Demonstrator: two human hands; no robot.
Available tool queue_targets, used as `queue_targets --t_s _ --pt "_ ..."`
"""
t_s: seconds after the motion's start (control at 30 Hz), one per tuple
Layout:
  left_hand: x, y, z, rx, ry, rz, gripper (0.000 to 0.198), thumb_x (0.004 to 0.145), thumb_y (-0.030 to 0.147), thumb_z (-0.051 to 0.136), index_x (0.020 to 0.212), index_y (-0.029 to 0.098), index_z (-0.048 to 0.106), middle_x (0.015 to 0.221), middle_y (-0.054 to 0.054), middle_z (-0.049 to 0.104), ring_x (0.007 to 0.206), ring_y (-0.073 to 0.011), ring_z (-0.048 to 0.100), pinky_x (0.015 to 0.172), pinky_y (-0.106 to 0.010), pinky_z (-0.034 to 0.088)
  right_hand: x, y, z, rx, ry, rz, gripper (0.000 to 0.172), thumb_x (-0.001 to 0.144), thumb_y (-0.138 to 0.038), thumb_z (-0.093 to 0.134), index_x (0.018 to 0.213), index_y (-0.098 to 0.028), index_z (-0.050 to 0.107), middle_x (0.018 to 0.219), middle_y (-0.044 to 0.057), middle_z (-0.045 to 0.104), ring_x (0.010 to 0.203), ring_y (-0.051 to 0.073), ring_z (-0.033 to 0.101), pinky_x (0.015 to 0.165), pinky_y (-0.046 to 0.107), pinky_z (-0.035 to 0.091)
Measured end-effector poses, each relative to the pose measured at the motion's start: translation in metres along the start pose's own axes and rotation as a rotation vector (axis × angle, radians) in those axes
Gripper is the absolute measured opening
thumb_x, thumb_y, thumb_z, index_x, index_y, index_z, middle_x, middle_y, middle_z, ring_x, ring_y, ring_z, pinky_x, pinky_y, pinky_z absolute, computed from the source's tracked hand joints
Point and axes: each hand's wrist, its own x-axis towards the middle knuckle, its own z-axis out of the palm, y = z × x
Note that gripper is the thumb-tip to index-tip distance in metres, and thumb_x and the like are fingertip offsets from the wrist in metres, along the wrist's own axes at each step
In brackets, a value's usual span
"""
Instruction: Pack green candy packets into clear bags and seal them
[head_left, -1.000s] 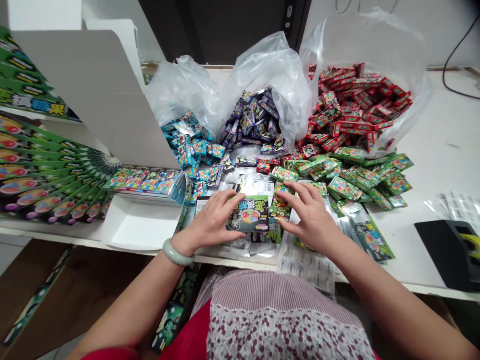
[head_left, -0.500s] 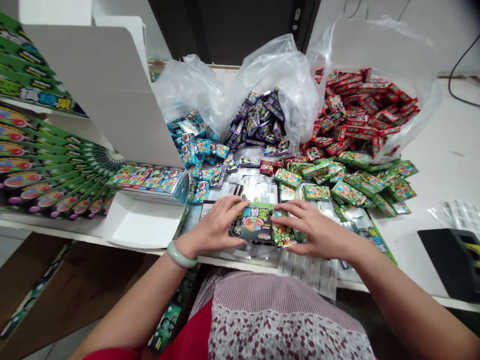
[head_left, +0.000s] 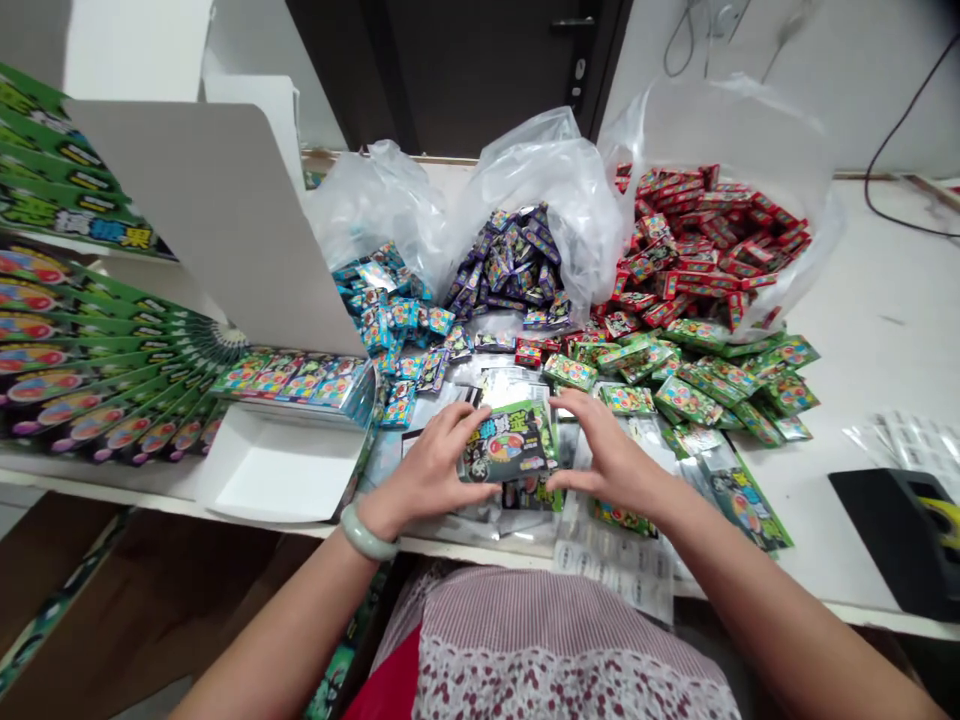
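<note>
My left hand (head_left: pixel 436 462) is closed on the left side of a black-and-green printed candy packet (head_left: pixel 504 448), fingers above and thumb below. At the packet's right edge is my right hand (head_left: pixel 611 450), thumb and forefinger spread apart, the fingertips close to the edge. Whether they touch it is unclear. Under the held packet lies another printed packet (head_left: pixel 531 494), partly covered. Small green candy boxes (head_left: pixel 570 371) lie just beyond my hands, and another colourful packet (head_left: pixel 624 517) lies below my right wrist.
Clear plastic bags hold blue boxes (head_left: pixel 401 315), purple boxes (head_left: pixel 510 255) and red boxes (head_left: pixel 712 240). At left stand an open white carton (head_left: pixel 281 470) with small boxes and fanned green printed cartons (head_left: pixel 112 350). A black-and-yellow device (head_left: pixel 900 540) sits at right.
The small green box by my right fingers has left that spot. The black-and-green packet is now tilted, uncovering another packet beneath. My right fingers have spread wider. The camera view has shifted.
</note>
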Motion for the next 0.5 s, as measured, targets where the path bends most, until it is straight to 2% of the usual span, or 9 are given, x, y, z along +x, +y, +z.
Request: queue_targets --t_s 0.07,0.13,0.2,0.23,0.3,0.37,0.43,0.5 --pt "0.0 -0.001 0.002 0.01 0.026 -0.004 0.093 0.068 0.043 0.077 0.145 0.022 0.031 0.13 -0.015 0.043 0.122 -0.0344 0.046 0.103 -0.053 0.043 -0.002 -0.008 0.004 -0.037 0.011 0.016 0.06 0.084 -0.042 0.065 0.137 -0.028 0.041 0.137 0.011 0.053 0.139 0.031 0.035 0.113 0.061 0.026" --pt "0.0 -0.002 0.005 0.022 0.022 0.015 0.093 0.069 0.044 0.077 0.146 0.023 0.03 0.13 -0.015 0.043 0.122 -0.0346 0.046 0.103 -0.052 0.043 -0.003 -0.016 0.006 -0.052 -0.035 0.01 0.048 0.09 -0.036 0.058 0.135 -0.029 0.045 0.136 0.008 0.056 0.142 0.03 0.03 0.114 0.064 0.02" --pt "0.0 -0.003 0.006 0.05 0.025 0.02 0.092 0.071 0.044 0.076 0.147 0.026 0.028 0.132 -0.014 0.043 0.123 -0.035 0.046 0.103 -0.052 0.044 0.001 -0.011 0.001 -0.017 -0.042 0.015 0.046 0.092 -0.036 0.056 0.136 -0.031 0.046 0.135 0.005 0.058 0.141 0.028 0.033 0.114 0.062 0.022" --pt "0.001 -0.004 0.006 0.072 0.035 0.009 0.091 0.072 0.043 0.074 0.147 0.027 0.026 0.133 -0.014 0.042 0.123 -0.035 0.046 0.103 -0.051 0.044 0.005 -0.002 -0.005 0.007 -0.005 0.036 0.043 0.092 -0.036 0.055 0.134 -0.031 0.048 0.132 0.004 0.061 0.137 0.027 0.039 0.113 0.059 0.027" --pt "0.001 -0.01 0.004 0.133 0.067 -0.024 0.087 0.075 0.042 0.072 0.147 0.03 0.025 0.132 -0.012 0.042 0.122 -0.0347 0.048 0.102 -0.051 0.045 0.017 0.032 -0.028 0.002 0.151 0.141 0.032 0.093 -0.035 0.052 0.124 -0.029 0.057 0.121 0.004 0.067 0.123 0.023 0.056 0.106 0.05 0.04" --pt "0.002 -0.018 0.003 0.171 0.109 -0.032 0.084 0.076 0.043 0.069 0.147 0.032 0.025 0.129 -0.011 0.043 0.118 -0.0338 0.051 0.098 -0.05 0.048 0.03 0.077 -0.061 -0.128 0.37 0.352 0.025 0.094 -0.034 0.049 0.111 -0.024 0.064 0.112 0.006 0.07 0.107 0.021 0.064 0.096 0.042 0.049" --pt "0.002 -0.026 0.003 0.192 0.144 -0.037 0.083 0.076 0.045 0.068 0.147 0.032 0.026 0.128 -0.01 0.044 0.115 -0.0332 0.054 0.095 -0.049 0.051 0.045 0.121 -0.094 -0.243 0.47 0.455 0.027 0.09 -0.029 0.054 0.111 -0.016 0.064 0.113 0.013 0.068 0.11 0.025 0.061 0.098 0.046 0.045" --pt "0.002 -0.031 0.005 0.204 0.17 -0.048 0.083 0.075 0.046 0.067 0.146 0.033 0.027 0.129 -0.01 0.045 0.114 -0.0328 0.056 0.093 -0.047 0.053 0.061 0.155 -0.116 -0.326 0.555 0.53 0.042 0.085 -0.03 0.06 0.122 -0.009 0.057 0.125 0.022 0.059 0.122 0.032 0.051 0.102 0.055 0.038"
